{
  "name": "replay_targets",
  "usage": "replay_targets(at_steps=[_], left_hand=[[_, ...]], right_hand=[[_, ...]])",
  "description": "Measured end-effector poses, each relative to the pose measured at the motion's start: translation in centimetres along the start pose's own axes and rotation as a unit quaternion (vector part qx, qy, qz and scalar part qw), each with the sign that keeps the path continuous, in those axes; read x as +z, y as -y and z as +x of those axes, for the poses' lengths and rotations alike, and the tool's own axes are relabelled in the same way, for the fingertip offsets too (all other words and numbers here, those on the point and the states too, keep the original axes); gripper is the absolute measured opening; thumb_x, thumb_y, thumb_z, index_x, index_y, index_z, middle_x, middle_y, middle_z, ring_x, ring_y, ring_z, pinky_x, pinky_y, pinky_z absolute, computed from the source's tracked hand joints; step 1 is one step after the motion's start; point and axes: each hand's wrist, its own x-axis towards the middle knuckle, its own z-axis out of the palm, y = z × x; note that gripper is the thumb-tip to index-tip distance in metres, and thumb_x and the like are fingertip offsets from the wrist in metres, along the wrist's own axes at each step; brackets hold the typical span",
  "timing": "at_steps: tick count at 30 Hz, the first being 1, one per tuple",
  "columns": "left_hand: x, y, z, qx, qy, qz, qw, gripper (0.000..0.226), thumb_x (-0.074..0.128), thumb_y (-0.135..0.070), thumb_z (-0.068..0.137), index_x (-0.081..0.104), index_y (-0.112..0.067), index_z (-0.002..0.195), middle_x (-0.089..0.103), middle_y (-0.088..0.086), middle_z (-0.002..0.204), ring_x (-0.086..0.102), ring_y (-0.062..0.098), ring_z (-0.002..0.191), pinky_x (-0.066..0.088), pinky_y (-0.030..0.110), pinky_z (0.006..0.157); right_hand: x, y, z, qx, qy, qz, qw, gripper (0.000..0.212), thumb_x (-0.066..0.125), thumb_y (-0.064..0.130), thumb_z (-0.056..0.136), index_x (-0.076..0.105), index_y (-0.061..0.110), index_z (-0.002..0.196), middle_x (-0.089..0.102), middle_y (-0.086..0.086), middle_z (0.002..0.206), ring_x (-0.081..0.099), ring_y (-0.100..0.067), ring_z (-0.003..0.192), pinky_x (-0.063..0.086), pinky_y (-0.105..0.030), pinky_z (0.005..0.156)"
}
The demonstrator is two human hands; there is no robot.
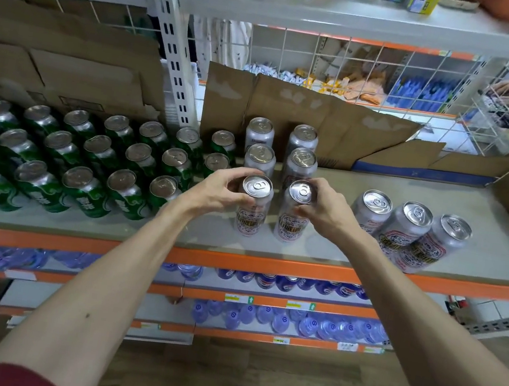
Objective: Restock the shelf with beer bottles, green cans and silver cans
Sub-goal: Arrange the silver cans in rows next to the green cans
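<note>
My left hand (222, 189) is gripping the left tall silver aluminium can (251, 215) round its top rim, my right hand (327, 211) the right silver can (289, 225) likewise, both standing mid-shelf on the grey shelf board (370, 254). I am judging them rigid, slick, probably heavy.

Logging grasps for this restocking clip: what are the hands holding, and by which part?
The left hand grips the left silver can around its top rim; the right hand grips the right silver can the same way.
</note>
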Motion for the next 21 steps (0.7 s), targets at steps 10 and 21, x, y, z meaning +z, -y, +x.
replay_targets(at_steps=[10, 21], left_hand=[[-0.57, 0.32, 0.21, -0.001, 0.014, 0.01, 1.0, 0.063, 0.079, -0.012, 0.08, 0.055, -0.018, 0.138, 0.062, -0.004, 0.133, 0.058, 0.007, 0.123, 0.042, 0.033, 0.111], [-0.19, -0.02, -0.46, -0.016, 0.022, 0.013, 1.0, 0.092, 0.087, -0.028, 0.066, 0.042, -0.017, 0.146, 0.057, 0.0, 0.137, 0.056, 0.01, 0.125, 0.042, 0.038, 0.111]], right_hand=[[-0.02, 0.0, -0.1, 0.001, -0.002, 0.006, 1.0, 0.06, 0.074, 0.024, 0.084, 0.044, 0.02, 0.135, 0.063, -0.011, 0.124, 0.06, -0.029, 0.109, 0.049, -0.042, 0.096], [-0.13, 0.58, -0.52, -0.001, 0.006, 0.02, 1.0, 0.063, 0.074, 0.021, 0.084, 0.04, 0.014, 0.137, 0.061, -0.014, 0.127, 0.059, -0.03, 0.111, 0.048, -0.041, 0.096]])
